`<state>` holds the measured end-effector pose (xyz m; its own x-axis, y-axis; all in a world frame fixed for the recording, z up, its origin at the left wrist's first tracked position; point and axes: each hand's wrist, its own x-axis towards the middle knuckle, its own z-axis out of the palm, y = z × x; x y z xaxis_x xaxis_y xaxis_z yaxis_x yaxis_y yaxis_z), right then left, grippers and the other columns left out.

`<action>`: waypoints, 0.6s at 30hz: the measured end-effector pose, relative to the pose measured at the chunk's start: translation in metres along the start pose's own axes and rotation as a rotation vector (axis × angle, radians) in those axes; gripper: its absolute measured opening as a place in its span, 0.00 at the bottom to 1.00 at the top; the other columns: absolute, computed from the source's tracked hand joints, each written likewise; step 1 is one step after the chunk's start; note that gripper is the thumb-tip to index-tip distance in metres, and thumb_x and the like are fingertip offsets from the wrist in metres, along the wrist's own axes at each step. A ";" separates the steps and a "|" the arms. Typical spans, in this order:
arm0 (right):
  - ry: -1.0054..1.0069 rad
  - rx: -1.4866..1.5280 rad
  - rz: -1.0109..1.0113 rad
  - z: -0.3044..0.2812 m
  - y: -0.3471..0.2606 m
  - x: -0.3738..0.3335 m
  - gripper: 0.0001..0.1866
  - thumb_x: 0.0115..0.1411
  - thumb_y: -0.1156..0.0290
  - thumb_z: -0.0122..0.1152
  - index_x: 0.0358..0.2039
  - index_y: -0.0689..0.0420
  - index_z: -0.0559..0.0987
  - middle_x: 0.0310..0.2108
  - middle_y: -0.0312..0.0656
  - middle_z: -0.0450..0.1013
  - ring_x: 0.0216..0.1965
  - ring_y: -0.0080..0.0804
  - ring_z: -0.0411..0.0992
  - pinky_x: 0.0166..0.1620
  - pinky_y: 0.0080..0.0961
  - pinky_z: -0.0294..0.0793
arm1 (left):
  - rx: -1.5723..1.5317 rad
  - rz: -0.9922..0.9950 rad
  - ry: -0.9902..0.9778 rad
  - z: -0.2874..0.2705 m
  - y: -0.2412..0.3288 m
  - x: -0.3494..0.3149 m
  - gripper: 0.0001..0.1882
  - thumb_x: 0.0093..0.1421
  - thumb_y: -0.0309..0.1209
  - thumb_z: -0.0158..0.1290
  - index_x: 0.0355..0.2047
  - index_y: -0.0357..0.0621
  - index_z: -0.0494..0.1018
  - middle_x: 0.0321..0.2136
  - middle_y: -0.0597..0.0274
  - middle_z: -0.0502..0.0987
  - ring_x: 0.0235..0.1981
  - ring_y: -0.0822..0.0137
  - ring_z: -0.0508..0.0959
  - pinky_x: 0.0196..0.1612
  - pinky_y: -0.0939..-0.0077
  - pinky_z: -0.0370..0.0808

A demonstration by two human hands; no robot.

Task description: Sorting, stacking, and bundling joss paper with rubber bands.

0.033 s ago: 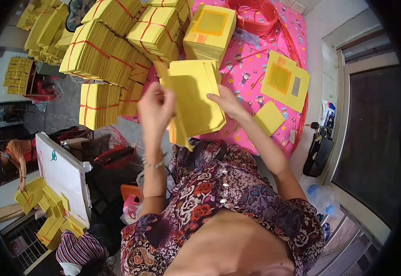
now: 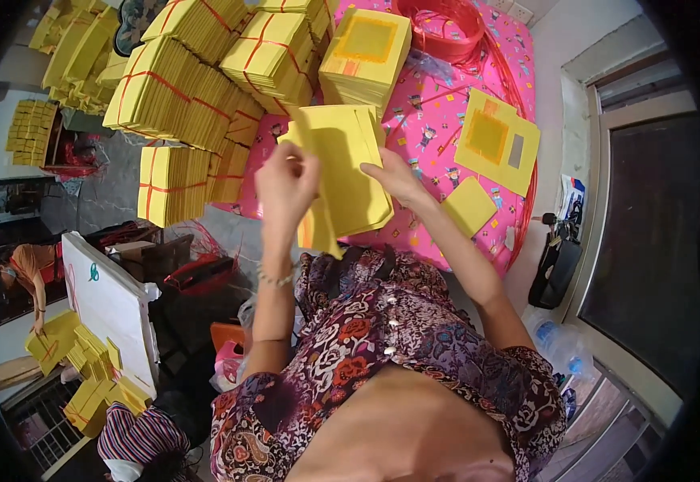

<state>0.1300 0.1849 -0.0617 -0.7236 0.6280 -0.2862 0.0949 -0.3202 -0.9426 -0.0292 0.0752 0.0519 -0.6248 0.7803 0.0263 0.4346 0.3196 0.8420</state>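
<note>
In front of me lies a stack of yellow paper sheets or envelopes (image 2: pixel 354 181), its edges slightly uneven. My right hand (image 2: pixel 398 178) grips the stack's right edge, thumb on top and the other fingers mostly hidden. On the left side my left hand (image 2: pixel 285 183) is closed, fingers curled, at a raised yellow sheet (image 2: pixel 330 229). That sheet stands tilted up, seen nearly edge-on. My hand partly covers it, so the exact grip is hidden.
Tied yellow bundles (image 2: pixel 169 92) stand at the left. A taller yellow pile (image 2: pixel 366 60) and red strapping (image 2: pixel 442 32) are at the back. A printed yellow piece (image 2: pixel 494 143) lies on the pink tablecloth (image 2: pixel 426 104). A co-worker (image 2: pixel 32 269) handles yellow sheets at far left.
My left hand has shifted a little to the right and slightly down, and the raised sheet has leaned right with it. My right hand stays in place.
</note>
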 end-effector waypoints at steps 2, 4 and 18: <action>0.002 0.021 0.005 -0.002 0.004 0.001 0.17 0.62 0.73 0.50 0.51 0.65 0.69 0.46 0.42 0.72 0.46 0.25 0.71 0.48 0.24 0.71 | 0.046 -0.030 -0.102 0.029 0.004 0.006 0.11 0.55 0.33 0.53 0.24 0.36 0.71 0.13 0.52 0.75 0.15 0.61 0.78 0.21 0.70 0.73; 0.014 0.089 0.022 -0.001 0.003 0.001 0.17 0.65 0.68 0.46 0.51 0.65 0.69 0.45 0.40 0.72 0.45 0.23 0.70 0.48 0.21 0.69 | 0.087 0.003 -0.081 0.053 -0.014 0.013 0.12 0.56 0.35 0.53 0.24 0.36 0.71 0.13 0.51 0.75 0.16 0.58 0.78 0.23 0.67 0.74; -0.024 0.332 0.112 0.010 -0.039 -0.009 0.17 0.63 0.72 0.48 0.51 0.65 0.69 0.46 0.43 0.72 0.45 0.28 0.72 0.48 0.25 0.73 | 0.314 0.561 -0.198 0.004 0.008 -0.051 0.38 0.43 0.40 0.66 0.54 0.43 0.65 0.45 0.50 0.71 0.47 0.55 0.71 0.52 0.64 0.67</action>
<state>0.1265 0.1846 -0.0205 -0.7374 0.5603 -0.3772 -0.0499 -0.6021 -0.7969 0.0084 0.0404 0.0546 -0.1314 0.9479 0.2901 0.8456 -0.0456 0.5319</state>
